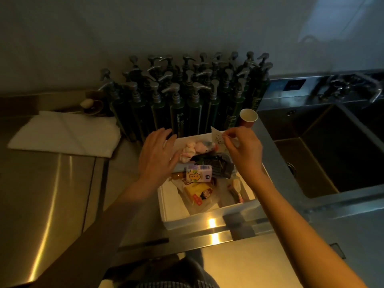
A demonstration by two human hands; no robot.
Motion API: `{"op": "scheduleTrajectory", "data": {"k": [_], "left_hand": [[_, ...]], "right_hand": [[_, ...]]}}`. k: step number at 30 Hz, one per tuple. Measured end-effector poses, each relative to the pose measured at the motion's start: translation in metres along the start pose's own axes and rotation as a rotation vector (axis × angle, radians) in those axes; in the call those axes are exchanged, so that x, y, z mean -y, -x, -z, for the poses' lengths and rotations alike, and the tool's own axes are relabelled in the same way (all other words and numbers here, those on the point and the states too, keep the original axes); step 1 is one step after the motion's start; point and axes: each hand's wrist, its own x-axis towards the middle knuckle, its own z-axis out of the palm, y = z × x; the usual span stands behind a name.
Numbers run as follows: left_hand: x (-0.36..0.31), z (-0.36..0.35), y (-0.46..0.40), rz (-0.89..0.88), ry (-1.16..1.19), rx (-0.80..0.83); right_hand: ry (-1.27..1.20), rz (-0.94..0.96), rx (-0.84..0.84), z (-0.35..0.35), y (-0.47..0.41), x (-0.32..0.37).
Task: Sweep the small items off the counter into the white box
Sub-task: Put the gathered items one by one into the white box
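The white box (172, 206) stands on the steel counter (62, 183) beside the sink. It holds several small items: a pink and white cloth bundle (192, 149), a dark wrapper (209, 161), a tissue pack with a cartoon (199, 175), a yellow packet (200, 193). My left hand (156, 156) hovers flat with spread fingers over the box's left rim. My right hand (244, 149) is above the box's far right corner and pinches a small white paper piece (217, 137) between thumb and fingertips.
Several dark green pump bottles (187, 96) stand packed against the wall behind the box. A folded white cloth (64, 134) lies at the left. A red paper cup (248, 118) stands by the bottles. The deep steel sink (324, 154) and tap (351, 84) are at the right.
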Motion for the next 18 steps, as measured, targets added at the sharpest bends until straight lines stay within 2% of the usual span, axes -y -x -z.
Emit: {"op": "scheduleTrajectory", "data": {"k": [3, 7, 13, 18], "left_hand": [[0.007, 0.004, 0.003, 0.057, -0.021, 0.017], [0.011, 0.003, 0.011, 0.070, -0.043, 0.016], [0.008, -0.003, 0.021, 0.069, -0.055, -0.028], [0.009, 0.001, 0.021, 0.100, -0.060, -0.030]], "right_hand": [[0.056, 0.051, 0.082, -0.016, 0.003, -0.007], [0.021, -0.001, 0.208, -0.022, 0.019, -0.006], [-0.046, -0.009, 0.306, -0.013, 0.031, 0.007], [-0.048, 0.067, 0.290, -0.006, 0.019, 0.037]]}}
